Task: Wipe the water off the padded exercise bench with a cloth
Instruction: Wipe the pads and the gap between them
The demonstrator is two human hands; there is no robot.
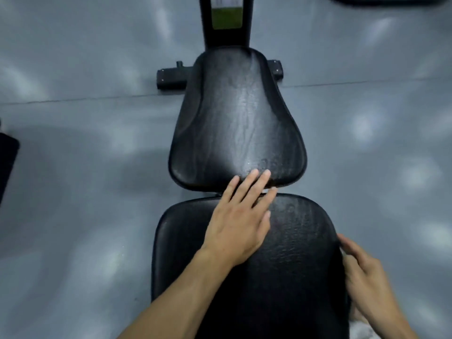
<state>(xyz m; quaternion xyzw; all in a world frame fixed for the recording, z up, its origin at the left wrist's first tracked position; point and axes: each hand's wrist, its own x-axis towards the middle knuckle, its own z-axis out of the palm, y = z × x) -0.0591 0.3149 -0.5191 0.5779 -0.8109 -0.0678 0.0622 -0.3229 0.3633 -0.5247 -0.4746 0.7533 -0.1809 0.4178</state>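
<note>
The padded exercise bench [244, 253] is lying lengthwise down the middle of the view, its wider back pad nearest the person and its tapered seat pad [234, 113] beyond, a narrow gap separating the two. The left hand [238, 226] is resting flat on the far edge of the back pad, fingers straight and slightly spread, the fingertips [254, 173] reaching across the gap onto the near edge of the seat pad; it is holding nothing. The right hand [364, 272] is hanging at the back pad's right edge, fingers loosely extended and blurred, touching the rim. A pale scrap that may be the cloth [359, 324] is showing beneath that wrist; whether the hand is gripping it cannot be told. Faint wet streaks are glinting on the seat pad. Bare grey floor [85, 192] is lying open on both sides, and a black crossbar foot [171, 78] is sitting under the seat pad's far end.
</note>
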